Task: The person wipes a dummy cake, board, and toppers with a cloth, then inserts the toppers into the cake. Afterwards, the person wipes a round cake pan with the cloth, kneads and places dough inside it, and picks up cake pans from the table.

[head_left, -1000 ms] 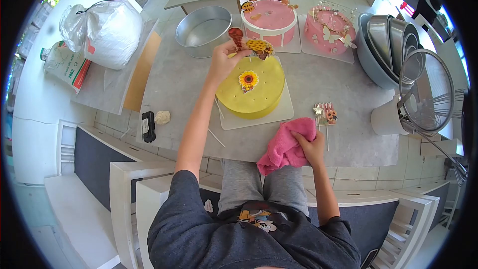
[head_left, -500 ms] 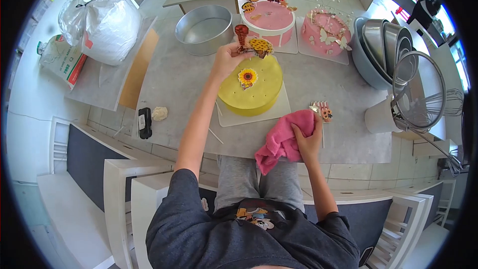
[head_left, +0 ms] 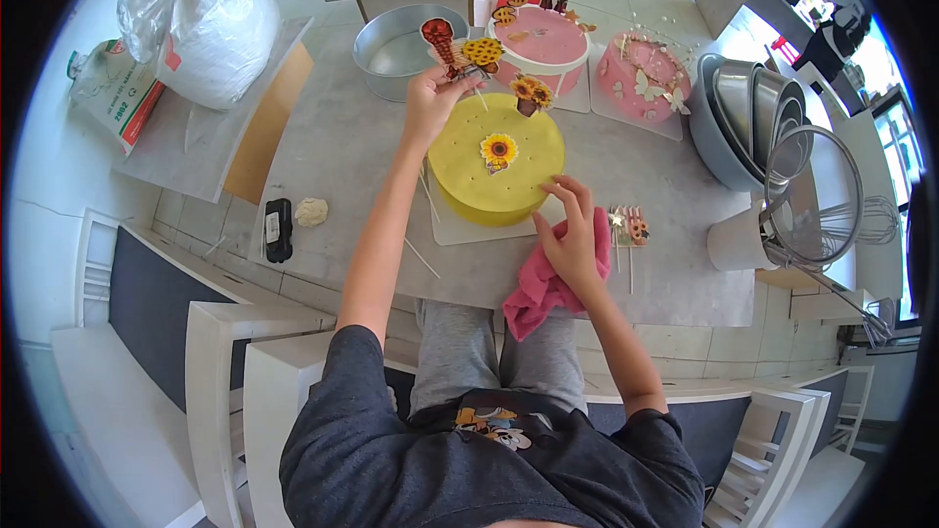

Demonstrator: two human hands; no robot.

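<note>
My left hand (head_left: pixel 437 103) is closed on several cake toppers (head_left: pixel 445 44), one dark red and one with yellow sunflowers, above the back left of a round yellow cake (head_left: pixel 469 161). A sunflower-pot topper (head_left: pixel 530 93) stands at the cake's back edge. Another sunflower topper (head_left: pixel 498 151) is on the middle of the cake, whose top has small holes. My right hand (head_left: pixel 575 242) has its fingers apart, with fingertips at the cake's right front edge. Below that hand a pink cloth (head_left: pixel 533 295) lies at the table edge.
Small stick toppers (head_left: pixel 634 227) lie right of the cloth, and thin white sticks (head_left: pixel 423 258) left of the cake. Behind stand a metal cake ring (head_left: pixel 391 49), two pink cakes (head_left: pixel 543 34) and nested bowls (head_left: pixel 724 137). A whisk and strainer (head_left: pixel 817 196) rise from a white container.
My right hand has left the pink cloth and reached to the cake's edge. My left hand moved left with its toppers. The sunflower-pot topper now shows standing on the cake.
</note>
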